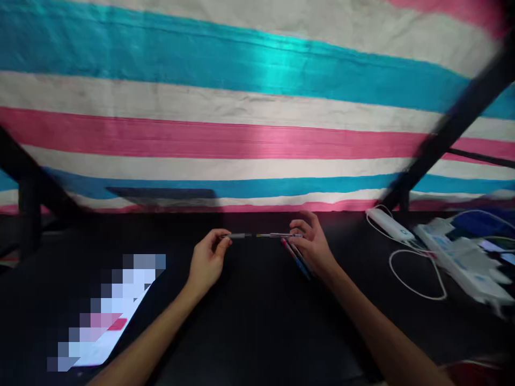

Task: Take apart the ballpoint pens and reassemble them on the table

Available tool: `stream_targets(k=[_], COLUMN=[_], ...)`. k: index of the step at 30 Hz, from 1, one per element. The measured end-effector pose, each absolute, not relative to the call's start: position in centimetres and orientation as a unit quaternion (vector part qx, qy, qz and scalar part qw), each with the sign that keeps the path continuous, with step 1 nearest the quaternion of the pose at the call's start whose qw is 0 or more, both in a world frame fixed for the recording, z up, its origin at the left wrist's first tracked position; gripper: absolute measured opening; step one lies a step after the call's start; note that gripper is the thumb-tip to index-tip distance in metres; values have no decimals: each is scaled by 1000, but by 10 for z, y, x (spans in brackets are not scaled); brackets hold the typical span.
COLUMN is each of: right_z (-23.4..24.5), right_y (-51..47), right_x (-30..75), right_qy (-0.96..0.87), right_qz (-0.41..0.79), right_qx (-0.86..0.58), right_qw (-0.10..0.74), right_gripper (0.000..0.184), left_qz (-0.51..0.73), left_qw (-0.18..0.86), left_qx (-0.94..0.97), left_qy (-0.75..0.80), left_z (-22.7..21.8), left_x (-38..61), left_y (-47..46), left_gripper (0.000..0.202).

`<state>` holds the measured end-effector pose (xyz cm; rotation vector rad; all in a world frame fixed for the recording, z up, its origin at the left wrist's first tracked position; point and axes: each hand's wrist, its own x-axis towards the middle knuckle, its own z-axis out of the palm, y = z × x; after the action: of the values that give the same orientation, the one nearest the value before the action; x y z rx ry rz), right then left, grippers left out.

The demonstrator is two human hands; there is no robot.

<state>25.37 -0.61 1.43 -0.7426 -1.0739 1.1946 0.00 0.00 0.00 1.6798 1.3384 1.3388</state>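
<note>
Above a black table (257,321), my left hand (207,262) pinches one end of a thin pen part (237,236), held level. My right hand (311,244) grips the other piece of the pen (277,235) by its fingertips; the two pieces line up end to end with a small gap between them. Under the right palm, a few more pens (296,260), red and blue, stick out toward me, also held in that hand.
A lit phone (108,311) lies at the front left. A white charger with a looped cable (402,252) and a white power strip (462,262) sit at the right. A striped pink, blue and white cloth (241,107) hangs behind the table.
</note>
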Motion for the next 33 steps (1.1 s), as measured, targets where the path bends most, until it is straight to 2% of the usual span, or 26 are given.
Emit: stream_targets(k=[11, 17, 24, 28, 32, 33], right_z=[6, 7, 4, 11, 10, 8], right_y=[-11, -14, -14, -17, -15, -15], right_x=[245, 241, 237, 239, 244, 244], right_qy=[-520, -564, -572, -602, -645, -647], right_qz=[525, 491, 457, 468, 458, 457], right_qx=[-323, -346, -450, -424, -432, -444], right_qw=[592, 567, 512, 489, 433, 418], right_gripper=[69, 62, 35, 38, 19, 23], left_qz=[479, 453, 472, 474, 477, 479], left_qw=[366, 393, 388, 392, 391, 393], left_qx=[652, 663, 654, 647, 644, 642], left_qy=[460, 448, 446, 450, 453, 451], left_z=[-4, -3, -3, -1, 0, 0], left_x=[8, 8, 9, 10, 8, 8], left_y=[-8, -10, -9, -9, -10, -10], left_gripper=[17, 17, 16, 16, 15, 15])
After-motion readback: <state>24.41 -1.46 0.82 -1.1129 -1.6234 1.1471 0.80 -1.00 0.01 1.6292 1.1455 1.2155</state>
